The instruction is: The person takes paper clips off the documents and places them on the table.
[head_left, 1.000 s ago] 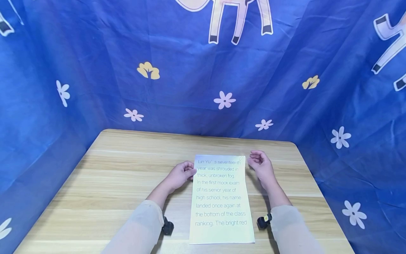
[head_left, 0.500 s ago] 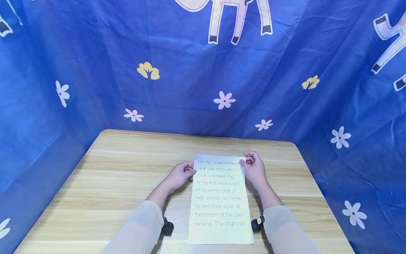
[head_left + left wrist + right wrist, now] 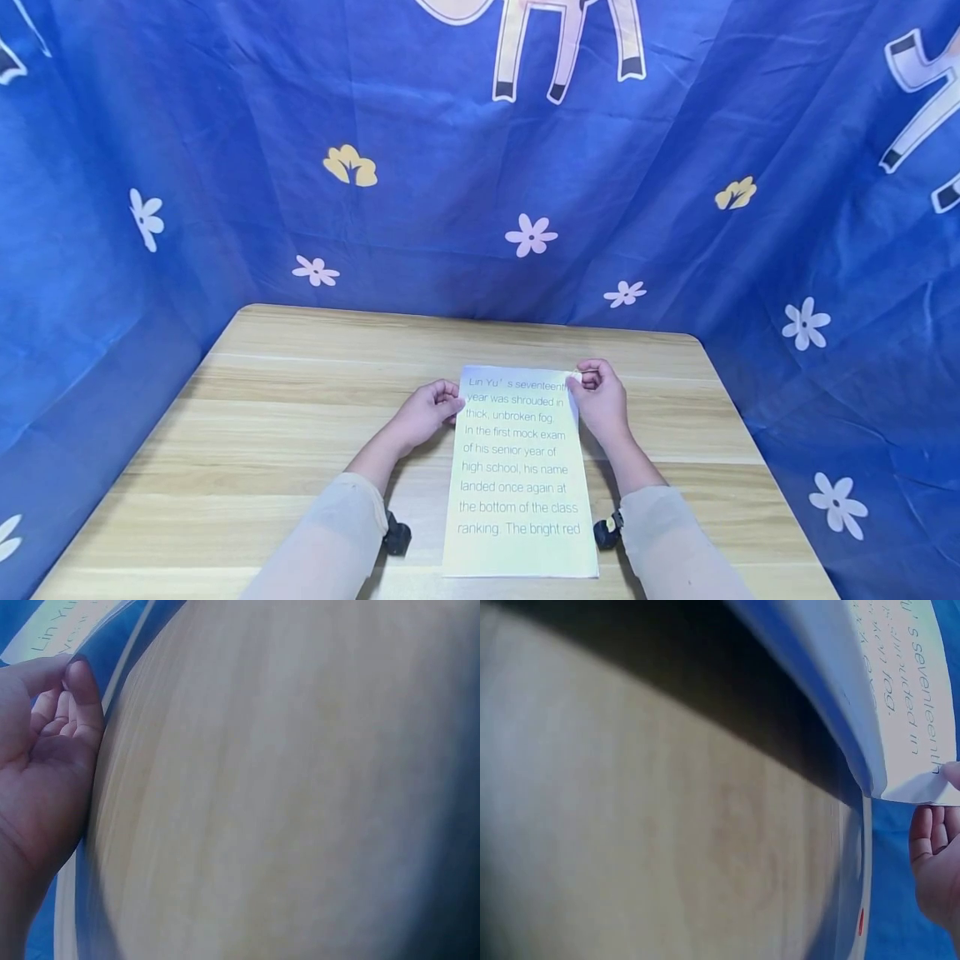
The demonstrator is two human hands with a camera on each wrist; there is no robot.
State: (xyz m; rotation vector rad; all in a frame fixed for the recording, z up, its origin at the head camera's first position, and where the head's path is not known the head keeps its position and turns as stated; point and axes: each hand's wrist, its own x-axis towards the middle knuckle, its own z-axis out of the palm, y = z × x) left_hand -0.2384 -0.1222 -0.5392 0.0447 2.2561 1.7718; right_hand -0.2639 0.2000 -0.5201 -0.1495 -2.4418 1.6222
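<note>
A printed sheet of paper [image 3: 517,479] stands out in the head view, its large dark text facing up. My left hand [image 3: 426,414] pinches its left edge near the top, thumb against the fingers. At the top right corner my right hand [image 3: 602,404] pinches the paper, thumb on the printed face and fingers behind. In the left wrist view, the left hand [image 3: 49,776] has thumb and forefinger together at the paper's edge [image 3: 45,634]. The right wrist view shows the paper [image 3: 907,712] bowed above the table, with part of the right hand [image 3: 939,881] cut off by the frame.
A wood-grain table [image 3: 262,467] lies beneath the paper and forearms. A blue curtain [image 3: 427,225] with flowers and animal legs hangs behind and at both sides. Small black devices, one [image 3: 396,535] on the left wrist and another [image 3: 607,531] on the right, flank the paper.
My right hand has moved left from beside the paper and taken hold of its top right corner, covering it. The paper's lower end has shifted slightly left. The left hand stays put.
</note>
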